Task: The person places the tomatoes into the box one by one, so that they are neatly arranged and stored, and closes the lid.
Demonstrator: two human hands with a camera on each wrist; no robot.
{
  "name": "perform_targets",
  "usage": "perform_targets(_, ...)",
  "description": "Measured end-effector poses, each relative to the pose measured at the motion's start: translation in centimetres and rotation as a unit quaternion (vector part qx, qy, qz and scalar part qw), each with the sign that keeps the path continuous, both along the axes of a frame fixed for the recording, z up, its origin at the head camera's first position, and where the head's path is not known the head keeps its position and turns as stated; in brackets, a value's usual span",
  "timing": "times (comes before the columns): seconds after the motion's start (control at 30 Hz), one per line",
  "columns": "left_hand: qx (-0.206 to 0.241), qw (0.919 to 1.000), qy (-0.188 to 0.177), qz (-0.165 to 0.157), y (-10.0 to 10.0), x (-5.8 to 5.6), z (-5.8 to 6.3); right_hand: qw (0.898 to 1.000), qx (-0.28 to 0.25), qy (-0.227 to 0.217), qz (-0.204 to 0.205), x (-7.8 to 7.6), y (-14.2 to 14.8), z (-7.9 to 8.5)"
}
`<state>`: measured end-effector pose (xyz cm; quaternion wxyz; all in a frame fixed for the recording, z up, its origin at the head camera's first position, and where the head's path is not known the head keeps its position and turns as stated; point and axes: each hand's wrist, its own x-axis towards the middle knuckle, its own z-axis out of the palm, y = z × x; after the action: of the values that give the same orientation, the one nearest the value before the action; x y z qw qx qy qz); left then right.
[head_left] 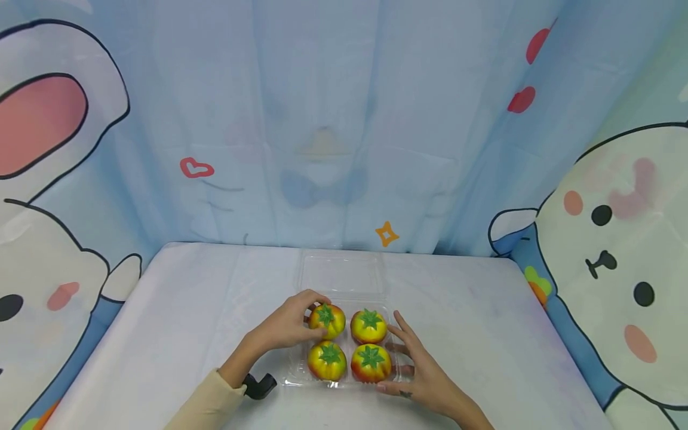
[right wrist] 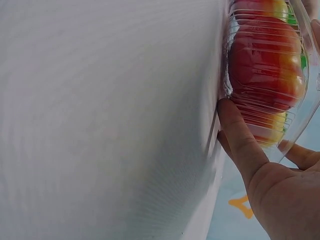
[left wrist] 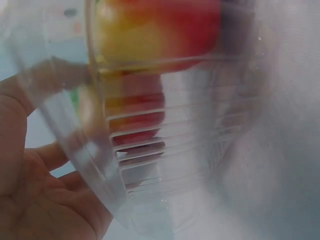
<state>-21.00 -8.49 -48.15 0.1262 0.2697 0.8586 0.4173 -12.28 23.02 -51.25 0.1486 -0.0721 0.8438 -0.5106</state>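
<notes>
A clear plastic clamshell box (head_left: 395, 377) stands on the table with its lid (head_left: 342, 275) folded open toward the back. Inside sit several yellow-red, tomato-like fruits with green star-shaped tops, two behind and two in front. My left hand (head_left: 294, 319) reaches over the left wall and holds the back left fruit (head_left: 332, 322) between thumb and fingers. At the right wall, my right hand (head_left: 421, 373) has its fingers spread along the box, beside the front right fruit (head_left: 371, 364). In the right wrist view one fingertip (right wrist: 227, 106) touches the lower side of the box.
A white cloth covers the table (head_left: 473, 310). Behind it hangs a light blue curtain (head_left: 322, 89) with cartoon prints. A black strap end (head_left: 260, 387) sticks out from the left wrist below the beige sleeve (head_left: 206, 400).
</notes>
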Motion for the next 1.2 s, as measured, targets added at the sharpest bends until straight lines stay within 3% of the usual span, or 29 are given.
perform_targets(0.27, -0.018, 0.9998, 0.000, -0.002, 0.29, 0.14, 0.09, 1.000, -0.009, 0.006, 0.005, 0.15, 0.04, 0.04)
perform_targets(0.73, -0.045, 0.9987, -0.003, 0.022, 0.60, 0.33, 0.17, 1.000, -0.010, 0.011, 0.013, 0.11, 0.01, 0.09)
perform_targets(1.2, -0.087, 0.9954, 0.038, 0.013, 0.92, 0.94, 0.70, 1.000, -0.004, 0.003, -0.004, 0.09, -0.09, 0.10)
